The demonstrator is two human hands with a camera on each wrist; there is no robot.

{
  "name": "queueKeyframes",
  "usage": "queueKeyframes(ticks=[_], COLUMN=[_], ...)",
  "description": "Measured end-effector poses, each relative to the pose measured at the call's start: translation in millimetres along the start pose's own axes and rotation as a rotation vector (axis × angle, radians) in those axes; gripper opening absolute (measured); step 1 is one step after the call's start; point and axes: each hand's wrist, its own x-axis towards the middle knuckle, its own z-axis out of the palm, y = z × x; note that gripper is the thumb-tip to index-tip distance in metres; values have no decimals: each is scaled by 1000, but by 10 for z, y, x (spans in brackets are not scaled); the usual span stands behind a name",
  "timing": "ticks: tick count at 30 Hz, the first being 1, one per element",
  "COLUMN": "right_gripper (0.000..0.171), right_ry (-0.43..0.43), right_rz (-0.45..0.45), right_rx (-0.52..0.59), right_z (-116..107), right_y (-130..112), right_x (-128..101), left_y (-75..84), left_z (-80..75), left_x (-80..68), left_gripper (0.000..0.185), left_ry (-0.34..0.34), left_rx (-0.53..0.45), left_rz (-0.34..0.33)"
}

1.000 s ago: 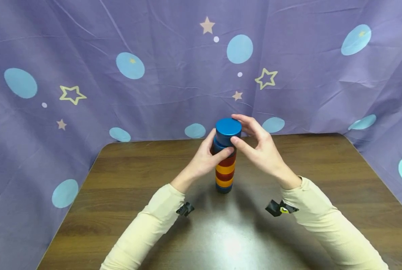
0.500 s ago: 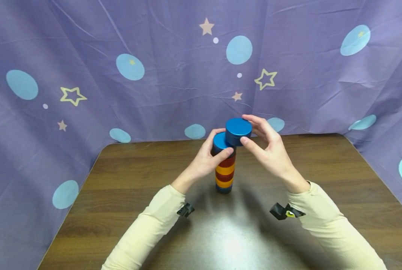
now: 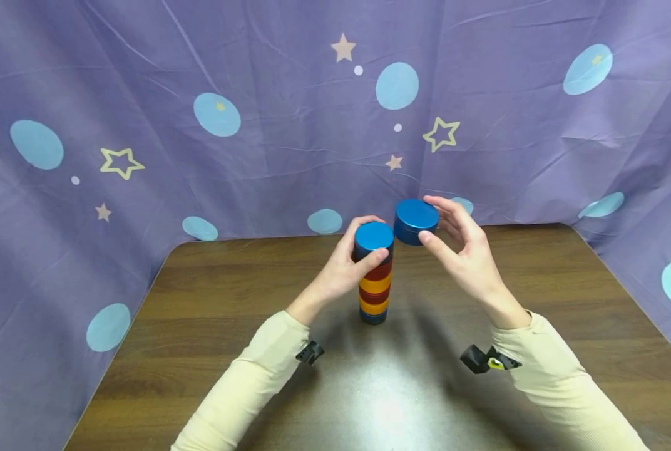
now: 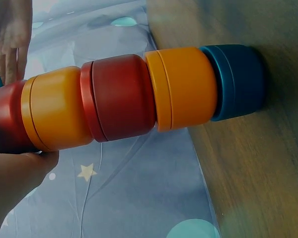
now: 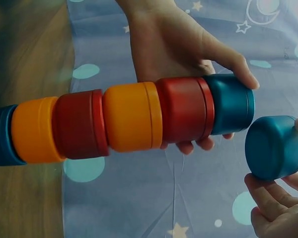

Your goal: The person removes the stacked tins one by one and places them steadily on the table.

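A tower of several round lidded tins (image 3: 375, 283) stands upright on the table, blue at the bottom, then orange and red by turns. Its top blue tin (image 5: 232, 105) is gripped by my left hand (image 3: 335, 272), thumb in front and fingers round the back. In my right hand (image 3: 471, 254), another blue tin (image 3: 416, 224) is pinched between thumb and fingers. It hangs just right of the tower's top and slightly higher, apart from it. The left wrist view shows the lower orange tin (image 4: 184, 89) and bottom blue tin (image 4: 241, 82) from the side.
The brown wooden table (image 3: 228, 351) extends around the tower, with a bright light reflection near its front. Behind it hangs a purple curtain (image 3: 290, 94) with stars and blue ovals. A small black device (image 3: 310, 352) is strapped to each wrist.
My right hand has moved the blue tin from on top of the tower off to the right, uncovering the blue tin beneath. The left hand has kept its hold there.
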Motion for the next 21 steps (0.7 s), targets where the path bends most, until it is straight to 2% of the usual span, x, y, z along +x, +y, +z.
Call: queueKeyframes(ticks=[12,21], right_gripper=[51,50], right_ry=[8,-3], right_rz=[51,121], right_rx=[-40,-78], right_z=[-67,-79], right_y=[220,524], right_x=[-133,-300], left_y=[-22,-20], left_z=[5,11], left_x=[-11,4], left_gripper=[92,91], left_ry=[16,17], left_rx=[-2,2], left_rz=[11,13])
